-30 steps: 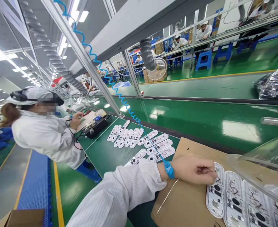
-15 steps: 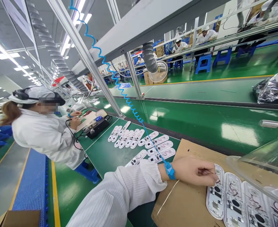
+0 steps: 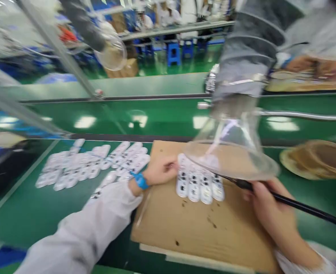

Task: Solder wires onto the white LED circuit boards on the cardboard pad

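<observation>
My left hand (image 3: 162, 170), with a blue wrist strap (image 3: 140, 180) at its wrist, rests at the upper left of a row of white oval casings (image 3: 194, 187). Its fingers are curled in; whatever they pinch is too blurred to make out. The casings carry small circuit parts and lie side by side on a cardboard sheet (image 3: 182, 224). To their right, my right hand (image 3: 273, 207) grips a black soldering iron (image 3: 301, 206). The iron's thin tip points left toward the casings, partly behind the rim of a clear hood (image 3: 236, 152).
The hood hangs low over the casings from a grey duct (image 3: 244, 49). More white casings (image 3: 82, 165) lie on the green table at left. A brown round holder (image 3: 316, 160) stands at right. Across the line, another person's hands (image 3: 301, 64) work at a bench.
My view has swung right and down, bringing my right hand with the soldering iron and the whole hood into sight. My left hand stays by the leftmost casing on the cardboard.
</observation>
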